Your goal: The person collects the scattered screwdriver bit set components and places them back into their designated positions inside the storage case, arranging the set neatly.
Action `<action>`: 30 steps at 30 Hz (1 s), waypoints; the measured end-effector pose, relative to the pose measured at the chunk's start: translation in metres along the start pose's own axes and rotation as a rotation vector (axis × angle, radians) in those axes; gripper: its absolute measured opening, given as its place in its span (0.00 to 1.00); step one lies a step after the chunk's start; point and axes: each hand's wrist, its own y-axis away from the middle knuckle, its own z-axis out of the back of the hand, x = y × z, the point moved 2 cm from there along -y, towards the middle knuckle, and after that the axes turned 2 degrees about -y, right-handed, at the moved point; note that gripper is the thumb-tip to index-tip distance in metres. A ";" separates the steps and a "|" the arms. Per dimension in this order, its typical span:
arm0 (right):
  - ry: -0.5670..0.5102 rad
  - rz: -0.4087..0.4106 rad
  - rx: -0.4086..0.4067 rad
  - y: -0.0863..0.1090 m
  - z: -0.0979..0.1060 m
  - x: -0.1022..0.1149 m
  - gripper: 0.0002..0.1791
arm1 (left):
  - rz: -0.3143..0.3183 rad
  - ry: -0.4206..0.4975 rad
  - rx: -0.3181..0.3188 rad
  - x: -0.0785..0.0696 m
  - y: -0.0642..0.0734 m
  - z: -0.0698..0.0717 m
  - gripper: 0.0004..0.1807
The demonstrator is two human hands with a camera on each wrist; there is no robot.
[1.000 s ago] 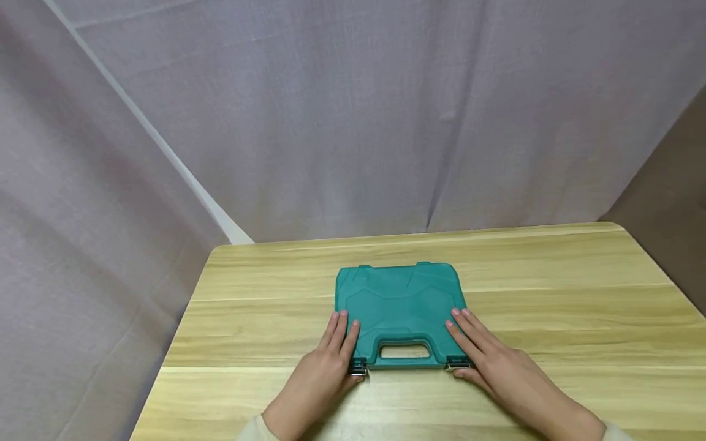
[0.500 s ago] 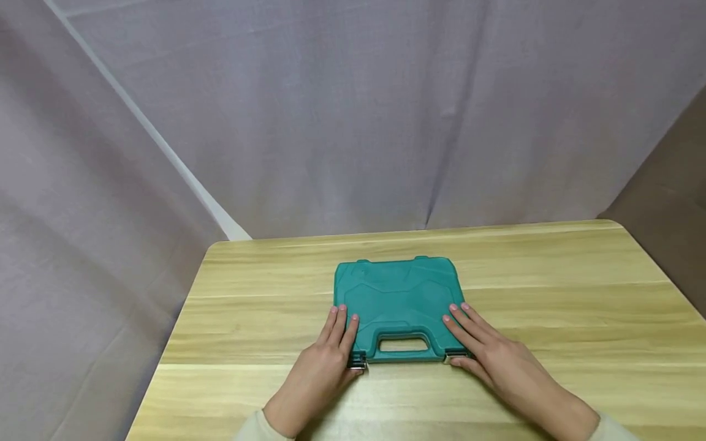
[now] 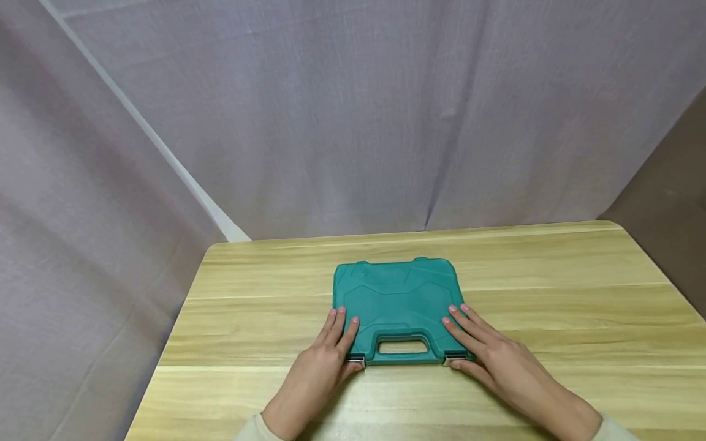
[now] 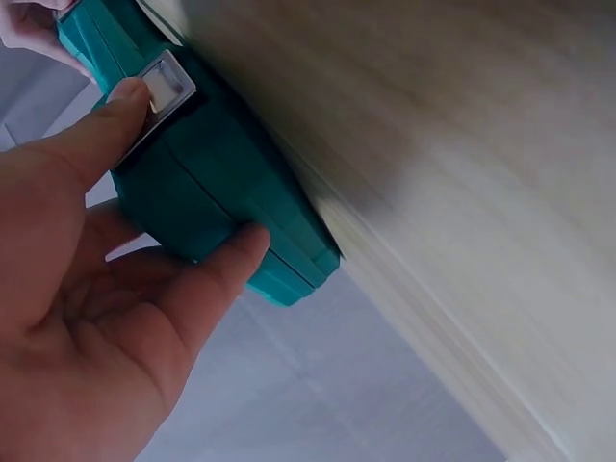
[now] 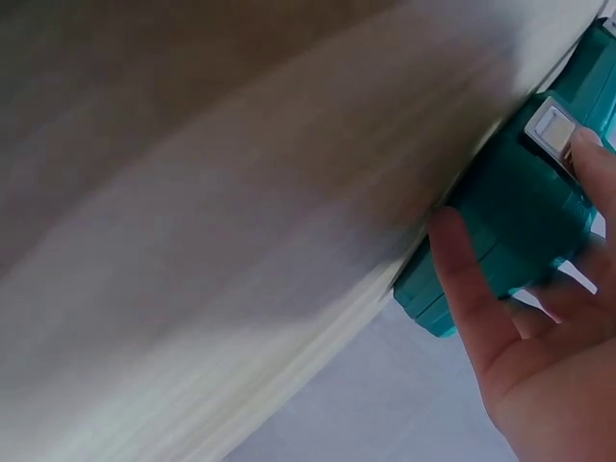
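Observation:
A green plastic carrying case (image 3: 397, 300) lies flat on the wooden table, lid down, its handle cutout towards the person. My left hand (image 3: 317, 370) lies over the near left corner, straight fingers on the lid. Its thumb presses the left metal latch (image 4: 166, 87) on the front edge, and another finger (image 4: 241, 255) touches the case's side. My right hand (image 3: 504, 364) mirrors this at the near right corner, thumb against the right metal latch (image 5: 553, 130). One right finger (image 5: 452, 250) reaches down the side to the tabletop. The case's contents are hidden.
The wooden table (image 3: 248, 331) has rounded far corners. A grey-lilac cloth curtain (image 3: 331, 122) hangs behind it and another on the left. A brown panel (image 3: 673, 196) stands along the right side.
Both thumbs have moved up against the front edge, and the metal latches have swung up flat to the case, the right before the left. The fingers stay on the lid.

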 end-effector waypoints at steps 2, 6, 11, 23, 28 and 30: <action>0.000 -0.001 0.006 -0.001 0.001 0.000 0.40 | 0.020 0.037 0.004 -0.001 0.001 0.001 0.41; -0.023 -0.020 0.024 -0.001 0.002 0.002 0.40 | 0.070 0.117 0.018 -0.003 0.003 0.002 0.41; -0.193 -0.108 0.069 -0.003 0.003 0.004 0.40 | 0.148 0.257 0.039 -0.002 0.002 0.001 0.42; -0.832 -0.588 0.183 -0.003 0.002 -0.001 0.62 | 0.425 1.043 0.008 0.007 0.007 -0.003 0.52; -0.903 -0.648 0.191 -0.006 -0.002 -0.006 0.61 | 0.471 1.244 -0.020 0.005 0.005 -0.008 0.51; -0.897 -0.648 0.185 -0.008 -0.004 -0.006 0.60 | 0.480 1.240 -0.017 0.003 0.004 -0.010 0.52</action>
